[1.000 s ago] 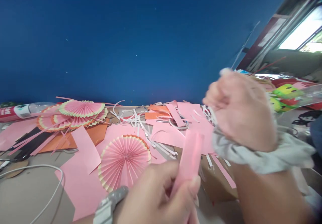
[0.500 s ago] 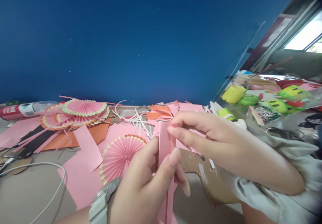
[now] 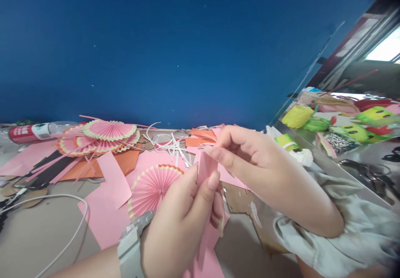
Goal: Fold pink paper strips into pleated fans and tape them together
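My left hand (image 3: 184,219), with a grey watch on its wrist, is closed on a folded strip of pink paper (image 3: 204,174) that stands upright between thumb and fingers. My right hand (image 3: 250,161) reaches in from the right and pinches the strip's top edge with its fingertips. Just behind my left hand a round pink pleated paper fan (image 3: 150,188) with a yellow rim lies flat on loose pink sheets (image 3: 103,211).
A stack of pink pleated fans (image 3: 103,134) and orange paper (image 3: 125,161) lie at the back left beside a red can (image 3: 28,132). White paper strips (image 3: 170,146) litter the middle. A white cable (image 3: 62,228) curves at the left. Scissors (image 3: 368,171) and colourful items lie right. A blue wall stands behind.
My right hand came down from a raised fist and took hold of the strip's top. The left hand turned the strip upright and kept its hold.
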Tool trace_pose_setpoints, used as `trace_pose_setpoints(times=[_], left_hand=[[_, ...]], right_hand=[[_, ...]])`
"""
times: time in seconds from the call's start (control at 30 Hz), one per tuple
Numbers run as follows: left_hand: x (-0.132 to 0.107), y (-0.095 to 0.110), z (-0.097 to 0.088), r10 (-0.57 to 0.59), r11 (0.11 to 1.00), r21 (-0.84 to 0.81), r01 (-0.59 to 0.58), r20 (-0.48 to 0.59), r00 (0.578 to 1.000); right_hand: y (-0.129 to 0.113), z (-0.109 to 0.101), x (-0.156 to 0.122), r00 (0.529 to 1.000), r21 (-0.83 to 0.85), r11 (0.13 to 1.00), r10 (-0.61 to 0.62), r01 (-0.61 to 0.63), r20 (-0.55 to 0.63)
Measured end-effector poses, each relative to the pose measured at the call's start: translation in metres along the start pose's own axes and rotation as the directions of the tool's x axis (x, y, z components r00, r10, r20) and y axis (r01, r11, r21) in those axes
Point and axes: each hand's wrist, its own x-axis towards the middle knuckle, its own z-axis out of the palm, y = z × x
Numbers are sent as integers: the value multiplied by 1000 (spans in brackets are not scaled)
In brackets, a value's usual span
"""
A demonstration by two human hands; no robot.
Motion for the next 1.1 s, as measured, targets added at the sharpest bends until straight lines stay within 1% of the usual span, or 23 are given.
trace_pose_setpoints(times=[0.1, 0.2, 0.27, 0.33, 0.4, 0.47, 0.53, 0.6, 0.67, 0.7, 0.8, 0.83, 0.87, 0.93, 1.0, 1.03, 1.1], left_hand=[[2, 0, -2, 27, 1000, 5, -27, -9, 1000], [5, 1, -4, 21, 999, 33, -21, -11, 1000], [5, 1, -5, 2, 999, 41, -1, -21, 1000], [6, 0, -5, -1, 999, 36, 3, -38, 999], [7, -1, -5, 24, 999, 38, -22, -59, 998], [9, -2, -6, 56, 998, 37, -54, -64, 996], [10, -2, -8, 79, 997, 30, -78, -53, 995], [11, 0, -11, 110, 993, 38, -109, -36, 993], [11, 1, -13, 158, 985, 68, -156, -24, 987], [11, 2, -13, 177, 981, 78, -175, -23, 984], [10, 2, -13, 170, 984, 60, -167, -48, 984], [10, 2, -13, 159, 987, 37, -157, -57, 986], [11, 2, -13, 153, 988, 8, -153, -58, 986], [12, 2, -13, 164, 985, -46, -167, -51, 985], [13, 2, -15, 185, 980, -69, -188, -45, 982], [14, 3, -16, 190, 979, -70, -193, -49, 981], [15, 4, -18, 182, 981, -57, -186, -57, 982]], right_hand=[[-1, 5, 0, 998, -100, 995, 16, -22, -68], [-1, 11, -1, 989, -213, 977, -10, -22, -150], [-2, 13, -1, 982, -224, 975, -36, -7, -187], [-3, 13, 0, 987, -178, 984, -24, -5, -157], [-4, 10, 1, 996, -143, 989, 17, -29, -84], [-4, 8, 1, 998, -145, 988, 51, -56, -35], [-3, 6, 2, 998, -136, 989, 54, -58, -28], [-3, 7, 2, 998, -89, 995, 51, -53, -22], [-4, 9, 1, 998, -41, 998, 50, -52, -33], [-4, 11, 1, 997, -26, 998, 53, -54, -55], [-6, 13, 1, 985, 46, 998, 46, -39, -165], [-6, 13, 1, 985, 70, 997, 43, -31, -169], [-7, 13, 1, 989, 85, 996, 40, -28, -145], [-7, 13, 1, 998, 92, 995, 41, -36, -46], [-7, 12, 1, 998, 102, 993, 59, -62, 35], [-6, 13, 1, 997, 115, 991, 62, -67, 50], [-5, 14, 0, 999, 93, 995, 43, -45, 22]])
